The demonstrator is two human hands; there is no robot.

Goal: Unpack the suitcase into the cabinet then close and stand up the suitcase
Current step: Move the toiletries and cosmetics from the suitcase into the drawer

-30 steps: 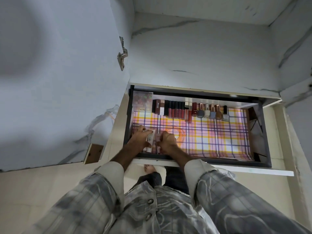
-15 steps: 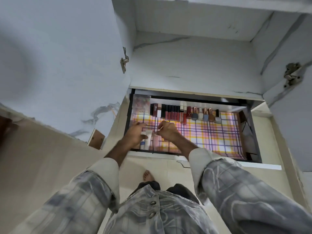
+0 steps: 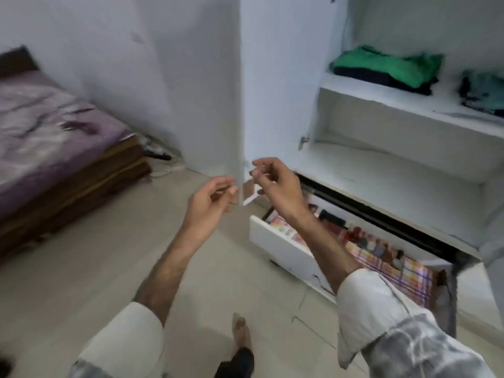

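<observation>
Head view: both hands hang in mid-air with loosely curled, released grips holding nothing, left hand beside right hand. At four o'clock the white cabinet's open drawer holds cosmetics; folded green clothes lie at one o'clock.

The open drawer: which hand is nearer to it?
Right. The right hand hangs just above the open drawer's left end; the left hand is further left, over the floor.

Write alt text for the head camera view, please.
Two bare hands, left hand and right hand, hover loosely curled and empty above an open drawer of cosmetics in a white cabinet. Folded green clothes sit on a shelf; a bed stands left.
</observation>
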